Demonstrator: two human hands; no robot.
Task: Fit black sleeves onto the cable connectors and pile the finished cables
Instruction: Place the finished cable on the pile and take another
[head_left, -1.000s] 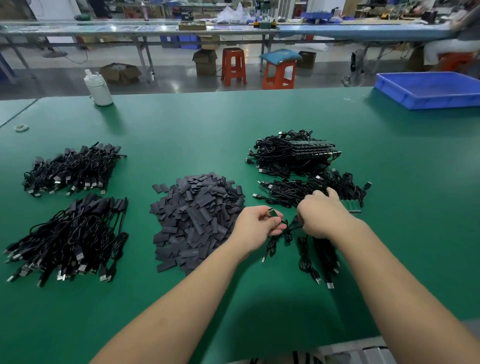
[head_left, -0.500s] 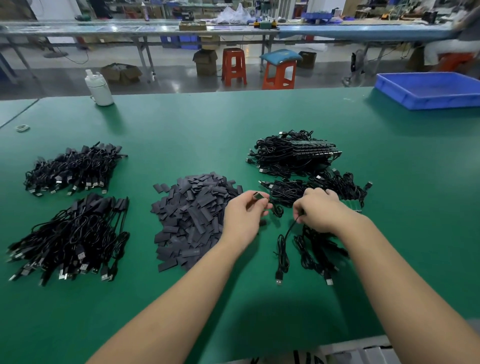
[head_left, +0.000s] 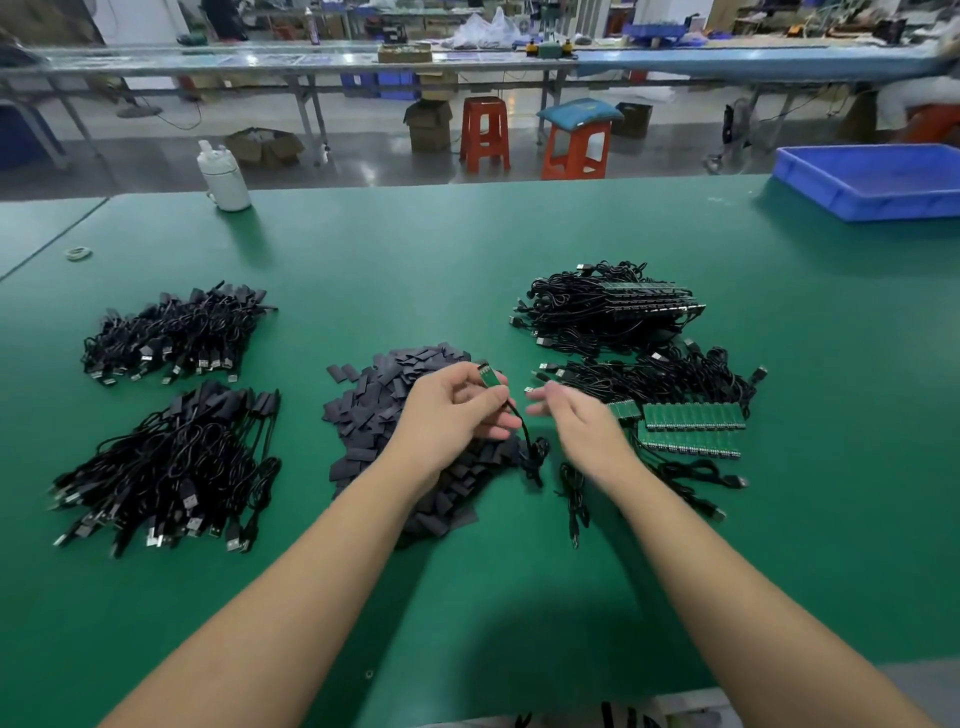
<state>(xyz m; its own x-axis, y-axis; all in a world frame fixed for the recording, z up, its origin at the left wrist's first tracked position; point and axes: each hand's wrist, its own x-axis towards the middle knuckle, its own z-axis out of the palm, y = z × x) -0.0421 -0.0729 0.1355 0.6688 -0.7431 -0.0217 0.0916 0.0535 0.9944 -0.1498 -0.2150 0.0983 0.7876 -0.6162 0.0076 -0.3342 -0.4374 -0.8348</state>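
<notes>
A cable (head_left: 525, 441) with a small green connector (head_left: 489, 375) at its top end is being held up over the right edge of the heap of black sleeves (head_left: 395, 415) in the middle of the green table (head_left: 467, 249). The left hand (head_left: 457, 415) is gripping it, fingers curled round the cord just below the connector, while the rest of the cable is hanging down in a bundle toward the table. The right hand (head_left: 576, 423) is hovering just beside it to the right, blurred, with fingers loosely spread and holding nothing.

Right of the hands, rows of bare green connectors (head_left: 691, 423) are lying side by side, their cords trailing near and far. Beyond them, a stack of unsleeved cables (head_left: 608, 306) is sitting farther back. On the left side of the table, two piles of sleeved cables are resting well apart from the hands: a near pile (head_left: 166, 473) and a far pile (head_left: 176, 332).

A white jug (head_left: 223, 176) is standing at the far left edge, and a blue tray (head_left: 872, 182) is sitting at the far right.
</notes>
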